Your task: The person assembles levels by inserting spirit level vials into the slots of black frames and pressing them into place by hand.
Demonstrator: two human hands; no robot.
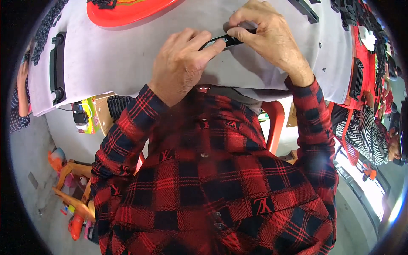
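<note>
Over the white-covered table (114,55), both my hands grip a narrow black plastic piece (230,41), held slightly slanted. Its left part lies between the thumb and fingers of my left hand (182,57), which partly cover it. My right hand (272,36) pinches the right end between thumb and forefinger. Fingers hide much of the piece, so its exact kind does not show. A long black plastic bar (57,68) with rounded ends rests at the table's left edge.
A red oval tray (127,20) with black parts stands at the far side. More black bars (304,10) lie at the far right, and a stack of black pieces (356,78) near the right edge. People sit at both sides. A red chair (276,125) shows below the table.
</note>
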